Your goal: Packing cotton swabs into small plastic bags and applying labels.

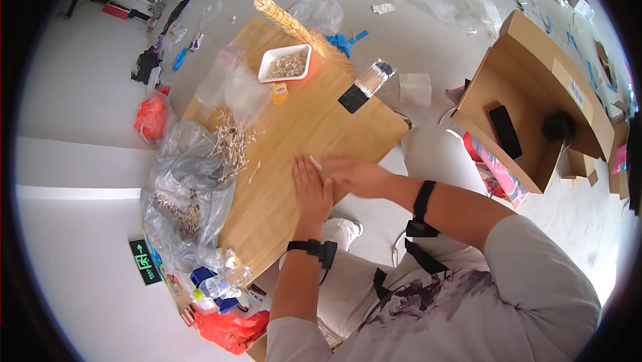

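Note:
My left hand (309,190) lies flat on the wooden table (287,128), its fingers stretched out and close together. My right hand (358,177) is just to its right, with its fingers smeared by motion. A small pale bundle (315,164), which looks like cotton swabs, shows between the two hands at the left fingertips. To the left, loose cotton swabs (231,143) are heaped at the table's edge, with a few strays nearer my left hand. A clear packet of cotton swabs (374,80) rests on a black flat piece (353,99) at the far right corner.
A white tray (263,68) of small swab-like pieces stands at the far end, beside a straw brush (287,21) and a yellow packet (279,92). Grey plastic bags (190,181) hang over the left edge. An open cardboard box (535,88) holding a phone (505,132) is at right.

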### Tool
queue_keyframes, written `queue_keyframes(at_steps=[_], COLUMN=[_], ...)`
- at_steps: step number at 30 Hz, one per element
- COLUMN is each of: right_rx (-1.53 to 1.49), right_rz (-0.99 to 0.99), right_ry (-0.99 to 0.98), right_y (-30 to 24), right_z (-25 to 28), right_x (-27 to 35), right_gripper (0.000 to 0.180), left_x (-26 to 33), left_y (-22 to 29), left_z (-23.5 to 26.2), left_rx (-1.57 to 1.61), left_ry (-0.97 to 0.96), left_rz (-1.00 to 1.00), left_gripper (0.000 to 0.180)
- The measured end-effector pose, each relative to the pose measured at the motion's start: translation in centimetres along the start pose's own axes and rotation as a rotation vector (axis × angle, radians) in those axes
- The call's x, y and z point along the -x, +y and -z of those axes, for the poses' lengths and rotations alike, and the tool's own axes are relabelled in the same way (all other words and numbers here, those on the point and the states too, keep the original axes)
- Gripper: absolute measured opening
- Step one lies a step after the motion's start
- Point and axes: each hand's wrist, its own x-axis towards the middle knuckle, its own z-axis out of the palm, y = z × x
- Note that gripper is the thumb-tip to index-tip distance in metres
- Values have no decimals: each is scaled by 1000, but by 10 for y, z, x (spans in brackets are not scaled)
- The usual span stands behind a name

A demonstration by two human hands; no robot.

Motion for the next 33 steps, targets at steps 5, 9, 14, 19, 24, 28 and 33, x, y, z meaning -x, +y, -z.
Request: queue_keyframes(at_steps=[5,9,14,19,24,28,33], right_rx=[-390,-518,-1257,-1451,-1649,-1742,-1842], right_rz=[-605,-1073,-910,-695,-823,-897,-912], right_ry=[1037,1223,904,906,881,796,709], right_y=[64,102,131,155,157,173,185], right_z=[81,119,117,102,101,102,100], right_x=[-2,-12,-29,-39,-51,-46,-43], right_gripper=[36,32,34,32,24,30,33], left_x=[-9,-41,-81,-112,-131,-144,-158], left_y=[3,27,61,90,96,101,105], left_z=[-2,-5,-20,-38,-45,-51,-59], left_rx=[-63,-67,-95,-49,12,36,39], left_ry=[-21,-23,-13,42,84,136,167], left_rz=[-47,-54,14,79,80,73,66], left_gripper=[74,75,78,81,84,86,87])
